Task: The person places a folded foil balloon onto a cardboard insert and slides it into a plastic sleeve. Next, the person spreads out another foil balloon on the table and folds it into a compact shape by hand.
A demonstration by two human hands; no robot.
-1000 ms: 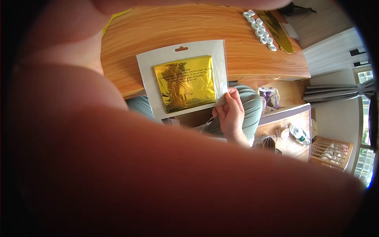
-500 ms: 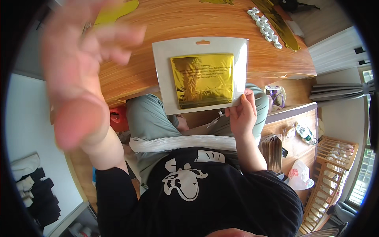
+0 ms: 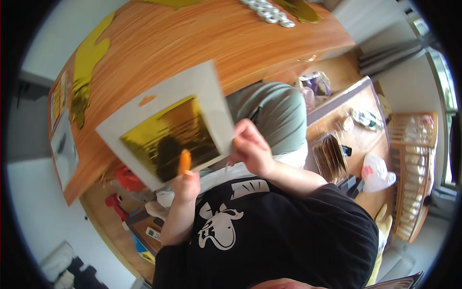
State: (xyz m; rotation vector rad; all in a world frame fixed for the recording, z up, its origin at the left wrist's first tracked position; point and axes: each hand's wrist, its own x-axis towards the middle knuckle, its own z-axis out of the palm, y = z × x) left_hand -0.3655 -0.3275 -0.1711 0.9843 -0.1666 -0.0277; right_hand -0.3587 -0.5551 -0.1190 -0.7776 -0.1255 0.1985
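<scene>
Both hands grip a flat white pouch with gold foil sheet (image 3: 166, 127) above the wooden table (image 3: 202, 43) — left hand (image 3: 185, 180) pinches its 6 o'clock edge, right hand (image 3: 252, 149), fingers curled, its 3 o'clock edge.

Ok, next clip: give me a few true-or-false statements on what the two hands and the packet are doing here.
1. Both hands hold the flat white packet with a gold foil sheet inside. True: the left hand grips its lower edge, the right hand its right edge.
2. The packet lies flat on the wooden table. False: it is held up, tilted, in front of the table.
3. The person wears a black shirt with a white print. True.
4. The left hand is empty and raised away from the packet. False: it is on the packet.
5. A row of small silver round things lies at the table's far side. True.
</scene>
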